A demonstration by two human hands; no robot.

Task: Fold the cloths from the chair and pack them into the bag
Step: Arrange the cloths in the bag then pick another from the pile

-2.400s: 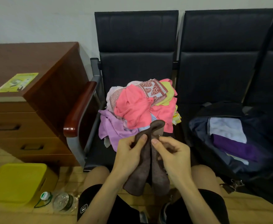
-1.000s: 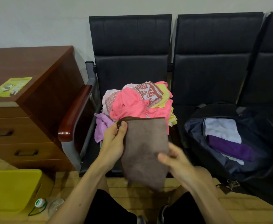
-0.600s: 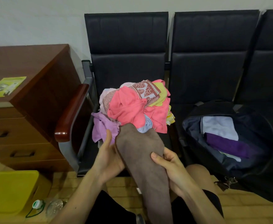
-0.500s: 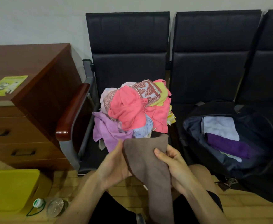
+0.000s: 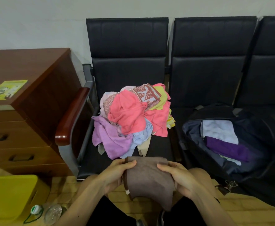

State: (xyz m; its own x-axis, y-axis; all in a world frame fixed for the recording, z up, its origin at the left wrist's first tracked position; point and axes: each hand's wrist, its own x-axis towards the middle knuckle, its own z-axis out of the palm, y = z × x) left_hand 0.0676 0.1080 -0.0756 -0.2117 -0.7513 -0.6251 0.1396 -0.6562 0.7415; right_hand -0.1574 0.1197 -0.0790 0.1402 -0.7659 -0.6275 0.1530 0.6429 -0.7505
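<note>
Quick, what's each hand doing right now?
Left hand: holds the brown cloth by its left edge.
Right hand: holds the same cloth by its right edge.

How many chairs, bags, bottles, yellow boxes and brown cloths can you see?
Chairs: 3
Bag: 1
Bottle: 1
Yellow box: 1
Brown cloth: 1
Total: 7

Yellow box (image 5: 9,198) cut off at L edge; leaflet (image 5: 7,89) print too small; bag (image 5: 263,185) R side cropped
</note>
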